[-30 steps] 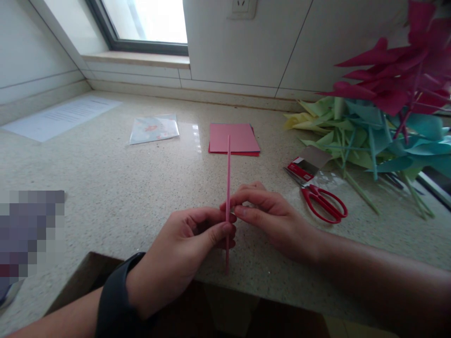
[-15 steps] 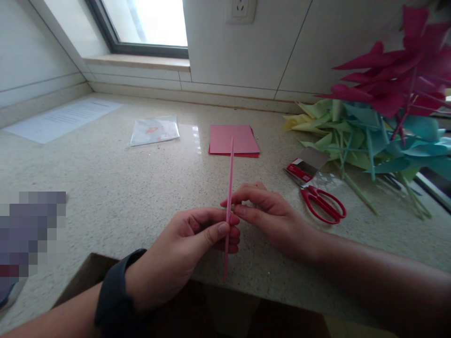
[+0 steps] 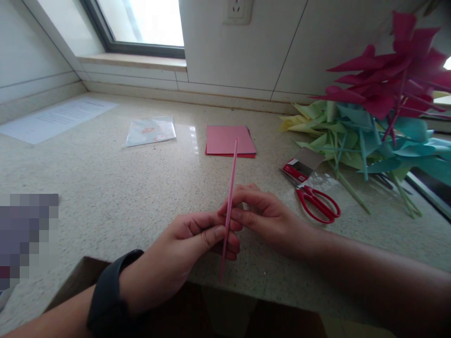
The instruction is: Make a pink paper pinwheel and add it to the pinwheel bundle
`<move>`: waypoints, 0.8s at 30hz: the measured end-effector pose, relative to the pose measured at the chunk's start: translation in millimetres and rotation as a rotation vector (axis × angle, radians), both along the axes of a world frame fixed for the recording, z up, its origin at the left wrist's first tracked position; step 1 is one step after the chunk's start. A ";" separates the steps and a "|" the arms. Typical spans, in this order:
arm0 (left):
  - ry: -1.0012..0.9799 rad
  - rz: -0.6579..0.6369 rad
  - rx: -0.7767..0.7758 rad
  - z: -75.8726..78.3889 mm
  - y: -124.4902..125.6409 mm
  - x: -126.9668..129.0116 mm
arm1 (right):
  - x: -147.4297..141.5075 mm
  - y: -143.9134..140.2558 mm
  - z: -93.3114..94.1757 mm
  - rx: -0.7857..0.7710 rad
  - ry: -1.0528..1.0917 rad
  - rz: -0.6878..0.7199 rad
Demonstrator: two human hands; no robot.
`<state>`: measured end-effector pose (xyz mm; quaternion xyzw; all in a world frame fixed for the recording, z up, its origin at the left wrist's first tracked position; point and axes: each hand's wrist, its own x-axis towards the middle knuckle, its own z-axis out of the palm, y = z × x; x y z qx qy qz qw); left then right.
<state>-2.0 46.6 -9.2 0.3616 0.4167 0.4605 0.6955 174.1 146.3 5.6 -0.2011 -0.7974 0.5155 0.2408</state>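
since a second ago the pink stick (image 3: 230, 188) has tilted, its top leaning right. head view: left hand (image 3: 183, 253) pinches its lower part, right hand (image 3: 264, 218) pinches beside it (above the counter edge (image 3: 282, 300)), red scissors (image 3: 317, 202) nearby.

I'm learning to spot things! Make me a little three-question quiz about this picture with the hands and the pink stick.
1. True or false: the pink stick lies flat on the countertop.
2. Which colour are the handles of the scissors? A green, B red, C blue.
3. Fill the gap: the stack of pink paper lies to the ___ of the clear plastic packet in the picture.

Key:
1. False: the left hand and right hand both pinch it, and it stands nearly upright.
2. B.
3. Right.
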 end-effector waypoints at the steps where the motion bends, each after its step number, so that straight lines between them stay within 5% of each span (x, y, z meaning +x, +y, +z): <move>1: 0.002 -0.002 -0.002 0.1 0.1 0.1 | 0.2 0.0 -0.6 0.003 -0.002 -0.001; 5: 0.050 0.001 -0.044 1.1 -0.5 0.9 | 0.5 -0.3 -4.5 0.026 -0.006 -0.045; 14: 0.212 0.350 0.075 4.0 -2.8 6.1 | 0.3 -3.2 -4.4 -0.006 -0.005 -0.115; 24: 0.000 0.293 0.026 0.2 2.1 5.7 | -2.1 -10.6 -10.4 -0.058 -0.020 -0.270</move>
